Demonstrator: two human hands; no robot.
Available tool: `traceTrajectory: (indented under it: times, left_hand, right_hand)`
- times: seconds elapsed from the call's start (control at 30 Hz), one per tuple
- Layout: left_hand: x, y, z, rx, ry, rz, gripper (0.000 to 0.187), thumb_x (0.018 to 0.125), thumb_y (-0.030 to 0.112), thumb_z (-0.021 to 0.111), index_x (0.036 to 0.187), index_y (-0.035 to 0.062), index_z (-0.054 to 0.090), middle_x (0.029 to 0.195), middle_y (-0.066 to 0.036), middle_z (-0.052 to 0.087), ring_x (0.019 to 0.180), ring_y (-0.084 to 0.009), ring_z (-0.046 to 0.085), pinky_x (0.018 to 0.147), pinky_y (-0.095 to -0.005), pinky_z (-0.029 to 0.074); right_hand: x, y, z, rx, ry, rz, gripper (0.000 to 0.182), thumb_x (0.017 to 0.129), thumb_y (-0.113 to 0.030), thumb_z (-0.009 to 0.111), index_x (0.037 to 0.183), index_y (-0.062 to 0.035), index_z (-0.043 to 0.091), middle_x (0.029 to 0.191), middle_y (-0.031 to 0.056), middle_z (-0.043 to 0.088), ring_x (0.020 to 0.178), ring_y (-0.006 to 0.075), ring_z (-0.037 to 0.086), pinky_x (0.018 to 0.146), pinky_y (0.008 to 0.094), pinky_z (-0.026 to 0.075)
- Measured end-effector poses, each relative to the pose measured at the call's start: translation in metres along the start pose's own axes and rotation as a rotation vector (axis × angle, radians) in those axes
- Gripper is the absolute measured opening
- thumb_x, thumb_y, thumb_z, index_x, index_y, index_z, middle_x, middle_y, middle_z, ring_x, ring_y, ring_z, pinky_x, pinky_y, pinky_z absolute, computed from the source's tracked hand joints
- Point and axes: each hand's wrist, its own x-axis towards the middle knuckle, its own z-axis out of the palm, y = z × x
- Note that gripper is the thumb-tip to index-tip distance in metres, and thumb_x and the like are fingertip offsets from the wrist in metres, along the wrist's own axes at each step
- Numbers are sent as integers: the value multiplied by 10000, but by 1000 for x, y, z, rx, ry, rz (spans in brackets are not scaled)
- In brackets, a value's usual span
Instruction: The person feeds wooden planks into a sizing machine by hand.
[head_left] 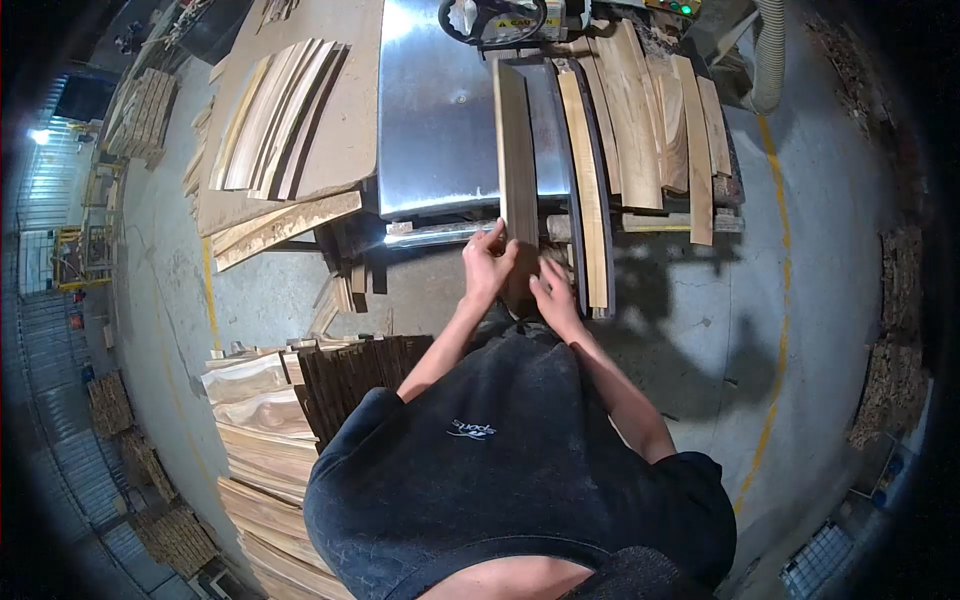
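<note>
A long wooden board (517,150) stands on its narrow edge on the shiny metal machine table (430,130), its near end reaching past the table's front toward my body. My left hand (488,265) grips that near end from the left, thumb and fingers bent about it. On the other side, my right hand (554,292) is against the board's right face with curled fingers; part of its grip is hidden. Just right of the board, a light wood strip (585,180) lies between dark rails.
Curved wood strips (285,115) lie on a brown side table (350,130) at left. More boards (635,110) lie at right. A handwheel (492,20) sits at the machine's back, a hose (768,60) beyond. Stacked boards (265,430) stand at my left side.
</note>
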Motion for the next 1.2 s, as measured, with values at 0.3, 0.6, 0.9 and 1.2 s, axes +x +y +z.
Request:
traceTrajectory:
  times: [0.3,0.6,0.9,1.2]
  left_hand:
    - [36,8,28,241,-153,260,682,745,459,800,1330,168,607,1464,-265,346,1295,-440,397,1051,-511,369]
    - [97,-17,74,383,-147,331,752,830,498,689,1436,127,444,1518,-384,159,1408,-521,223,1120,-583,224]
    - [186,-2,108,327,5,291,523,915,352,602,1374,119,516,1465,-416,238,1369,-545,273,1090,-588,278]
    - [299,-27,136,188,98,296,541,864,307,641,1361,126,530,1478,-400,228,1377,-538,269,1111,-589,264]
  right_hand:
    - [6,-37,-9,670,-95,342,524,949,-114,587,1433,-38,400,1227,64,587,1065,142,589,846,286,519]
    - [37,18,16,1290,198,891,255,963,-284,628,1129,-92,597,997,16,667,859,110,620,632,241,478]
    - [121,-46,5,507,103,920,596,995,-544,442,890,-2,668,558,28,561,438,118,524,395,230,322]
    - [241,-22,18,742,303,1037,533,966,-544,517,886,-23,598,569,-33,408,437,84,402,355,210,271]
